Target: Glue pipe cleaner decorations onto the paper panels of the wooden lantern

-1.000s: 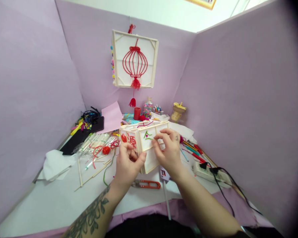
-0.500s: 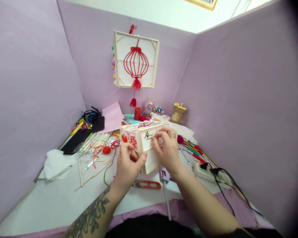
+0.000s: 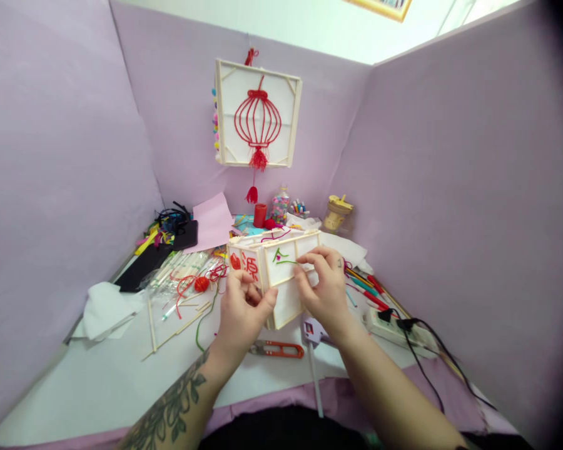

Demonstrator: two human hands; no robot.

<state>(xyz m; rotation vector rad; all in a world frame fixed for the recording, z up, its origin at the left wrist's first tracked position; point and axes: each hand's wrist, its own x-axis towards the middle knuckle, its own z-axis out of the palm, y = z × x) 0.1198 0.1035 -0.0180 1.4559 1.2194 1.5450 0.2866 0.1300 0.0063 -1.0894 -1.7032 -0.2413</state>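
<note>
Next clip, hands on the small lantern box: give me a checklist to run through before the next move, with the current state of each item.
1. Left hand grips the lantern box at its near corner: ok.
2. Right hand has its fingertips at the green strand: ok.
3. Green strand pinched rather than only pressed: cannot tell.
4. Lantern box resting on the table: cannot tell.
5. Scissors lie on the table, apart from both hands: ok.

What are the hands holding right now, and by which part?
A box lantern: left hand grips its near corner; right hand touches the front panel beside the green cord.
</note>
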